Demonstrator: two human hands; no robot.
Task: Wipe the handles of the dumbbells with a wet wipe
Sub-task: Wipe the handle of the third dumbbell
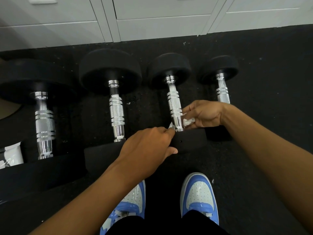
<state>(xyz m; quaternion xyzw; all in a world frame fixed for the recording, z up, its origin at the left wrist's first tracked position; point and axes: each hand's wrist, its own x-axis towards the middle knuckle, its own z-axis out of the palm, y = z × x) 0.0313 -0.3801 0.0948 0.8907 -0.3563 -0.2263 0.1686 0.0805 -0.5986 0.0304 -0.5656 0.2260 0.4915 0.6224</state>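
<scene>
While the left hand [149,146] pinches one end, the right hand [201,114] grips the wet wipe [188,122] looped around the third dumbbell's handle [175,107].

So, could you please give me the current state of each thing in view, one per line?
Wet wipe: looped around the third handle's near end, pinched on both sides.
Third dumbbell: on the floor, being wiped.
Left hand: pinching the wipe's left end.
Right hand: gripping the bunched right end.
Other three dumbbells: lying untouched.
</scene>
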